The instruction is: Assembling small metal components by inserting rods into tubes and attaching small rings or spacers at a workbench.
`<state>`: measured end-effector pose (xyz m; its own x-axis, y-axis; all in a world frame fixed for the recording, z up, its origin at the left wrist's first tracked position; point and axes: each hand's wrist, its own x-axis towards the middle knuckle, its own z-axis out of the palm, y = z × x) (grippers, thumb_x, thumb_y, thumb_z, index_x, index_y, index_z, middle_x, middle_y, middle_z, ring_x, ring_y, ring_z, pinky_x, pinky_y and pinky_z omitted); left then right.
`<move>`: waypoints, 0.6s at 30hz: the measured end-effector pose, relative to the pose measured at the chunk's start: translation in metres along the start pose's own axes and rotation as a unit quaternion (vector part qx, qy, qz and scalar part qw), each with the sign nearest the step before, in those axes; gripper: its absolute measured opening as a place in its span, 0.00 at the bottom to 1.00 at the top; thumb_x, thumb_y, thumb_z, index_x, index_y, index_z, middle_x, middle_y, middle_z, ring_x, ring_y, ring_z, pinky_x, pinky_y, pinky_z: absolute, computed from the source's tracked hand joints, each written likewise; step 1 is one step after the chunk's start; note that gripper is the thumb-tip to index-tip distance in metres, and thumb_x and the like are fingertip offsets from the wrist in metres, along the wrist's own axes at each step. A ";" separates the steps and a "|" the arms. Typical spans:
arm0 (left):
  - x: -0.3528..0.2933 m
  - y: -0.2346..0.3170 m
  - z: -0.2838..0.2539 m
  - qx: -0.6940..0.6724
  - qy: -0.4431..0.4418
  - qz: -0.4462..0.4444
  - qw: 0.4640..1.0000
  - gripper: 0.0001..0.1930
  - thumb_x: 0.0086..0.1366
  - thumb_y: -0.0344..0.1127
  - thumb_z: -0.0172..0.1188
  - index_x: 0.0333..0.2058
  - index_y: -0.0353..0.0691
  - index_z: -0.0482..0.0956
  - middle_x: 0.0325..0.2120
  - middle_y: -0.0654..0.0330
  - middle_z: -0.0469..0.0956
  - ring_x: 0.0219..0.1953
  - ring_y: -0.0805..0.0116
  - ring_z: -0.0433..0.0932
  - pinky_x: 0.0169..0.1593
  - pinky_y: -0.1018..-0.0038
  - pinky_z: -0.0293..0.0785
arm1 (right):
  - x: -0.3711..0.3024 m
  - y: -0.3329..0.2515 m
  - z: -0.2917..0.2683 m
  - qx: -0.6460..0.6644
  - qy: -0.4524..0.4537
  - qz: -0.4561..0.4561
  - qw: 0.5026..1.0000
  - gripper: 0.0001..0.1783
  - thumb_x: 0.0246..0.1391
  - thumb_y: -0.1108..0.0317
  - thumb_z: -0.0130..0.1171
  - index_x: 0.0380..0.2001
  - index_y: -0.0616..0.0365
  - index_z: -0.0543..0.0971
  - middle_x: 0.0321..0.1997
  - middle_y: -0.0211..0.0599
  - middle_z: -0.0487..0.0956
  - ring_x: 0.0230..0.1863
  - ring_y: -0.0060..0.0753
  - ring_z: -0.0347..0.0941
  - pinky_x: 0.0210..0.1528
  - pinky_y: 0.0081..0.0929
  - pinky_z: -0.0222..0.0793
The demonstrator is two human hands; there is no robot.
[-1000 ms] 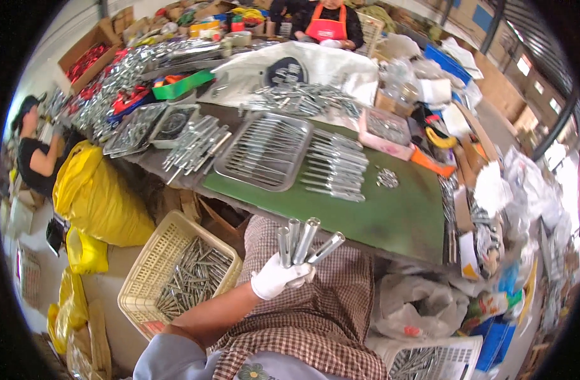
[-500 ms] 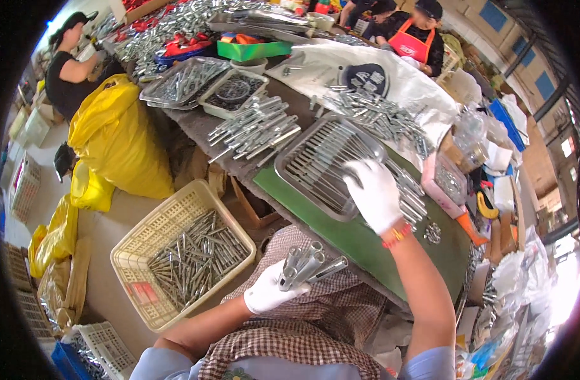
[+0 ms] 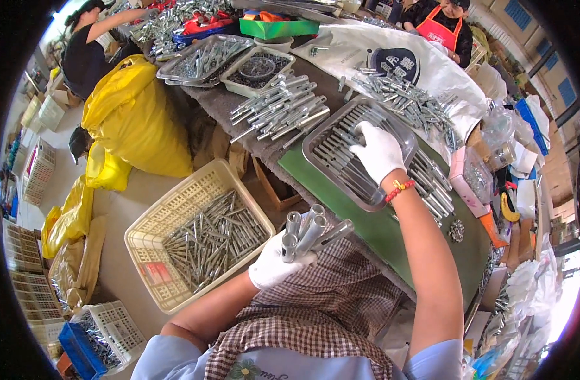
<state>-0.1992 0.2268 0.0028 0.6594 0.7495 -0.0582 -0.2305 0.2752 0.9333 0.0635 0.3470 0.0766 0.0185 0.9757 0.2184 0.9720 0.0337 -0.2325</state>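
My left hand [image 3: 274,266], in a white glove, is closed around several silver metal tubes [image 3: 311,234] above my checked apron. Their hollow ends point up and away from me. My right hand [image 3: 380,155], also gloved, reaches into a grey metal tray [image 3: 315,142] with rows of slim metal rods and tubes. Its fingers are curled at the end of a metal tube [image 3: 353,130] near the tray's far side; the fingertips are partly hidden. More long tubes [image 3: 429,183] lie against the tray's right side on a green mat [image 3: 391,237].
A cream plastic basket [image 3: 138,250] of metal tubes stands below the table's left edge. Tube stacks [image 3: 283,111], a tub of small dark parts [image 3: 236,82] and a pink box [image 3: 470,177] surround the tray. Yellow sacks [image 3: 135,120] stand left. Two people work farther back.
My right hand has moved inward over the tray and its fingers have curled onto a tube. My left hand keeps its tubes. The view has shifted; the person at left now stretches an arm out.
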 end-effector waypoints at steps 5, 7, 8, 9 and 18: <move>-0.001 -0.002 0.007 -0.043 0.017 0.004 0.999 0.30 0.55 0.27 0.64 0.56 0.35 0.63 0.45 0.57 0.73 0.44 0.71 0.73 0.49 0.71 0.71 | -0.005 0.007 -0.023 0.143 -0.008 0.053 0.988 0.19 0.48 0.64 0.61 0.44 0.60 0.75 0.39 0.43 0.81 0.41 0.37 0.79 0.44 0.29 0.71; 0.001 -0.001 0.008 -0.002 -0.005 0.002 1.000 0.30 0.56 0.27 0.64 0.56 0.36 0.63 0.46 0.57 0.73 0.45 0.71 0.73 0.50 0.70 0.71 | -0.017 0.025 -0.031 0.344 0.034 0.076 0.935 0.17 0.53 0.67 0.58 0.45 0.63 0.75 0.35 0.29 0.78 0.26 0.16 0.69 0.30 0.15 0.65; -0.002 0.000 0.007 0.014 0.008 0.016 1.000 0.30 0.56 0.29 0.65 0.57 0.36 0.63 0.46 0.59 0.73 0.46 0.71 0.72 0.51 0.71 0.70 | -0.025 0.007 -0.045 0.492 -0.004 0.118 0.863 0.18 0.55 0.68 0.55 0.48 0.65 0.73 0.32 0.27 0.74 0.24 0.12 0.62 0.25 0.14 0.61; 0.000 0.003 0.011 0.012 0.007 0.016 1.000 0.30 0.56 0.29 0.65 0.57 0.36 0.63 0.46 0.59 0.73 0.46 0.71 0.72 0.51 0.71 0.70 | -0.037 -0.002 -0.058 0.556 0.025 0.110 0.823 0.20 0.54 0.70 0.55 0.50 0.66 0.71 0.32 0.30 0.74 0.24 0.14 0.65 0.25 0.14 0.63; 0.017 0.007 0.026 0.120 -0.008 0.065 0.991 0.31 0.53 0.27 0.64 0.56 0.36 0.63 0.48 0.61 0.69 0.48 0.71 0.69 0.54 0.71 0.65 | -0.138 -0.063 -0.129 0.499 0.177 0.097 0.843 0.31 0.43 0.83 0.49 0.55 0.71 0.62 0.32 0.40 0.76 0.26 0.26 0.74 0.29 0.18 0.74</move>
<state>-0.1715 0.2258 0.0178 0.6476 0.7585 0.0724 -0.1396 0.0247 0.9899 0.0300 0.1827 0.1829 0.3939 0.8644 0.3126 0.2656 0.2185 -0.9390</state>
